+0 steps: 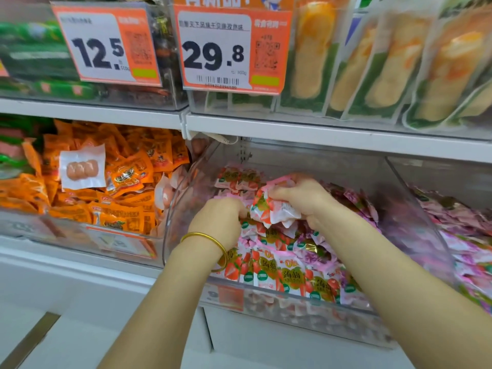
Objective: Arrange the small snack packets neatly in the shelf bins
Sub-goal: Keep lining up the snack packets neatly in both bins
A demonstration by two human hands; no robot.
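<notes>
Both hands worked inside the clear bin (415, 203) at mid-shelf. The right hand (306, 198) clenched a bunch of packets (274, 209); the left hand (221, 219), at its 8 o'clock, gripped the bunch's edge, fingers hidden. Gathering seemed underway; squaring and laying the bunch flat looked next. The far pile blurred.

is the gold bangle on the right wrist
No, the gold bangle circles the left wrist, behind the left hand.
</notes>
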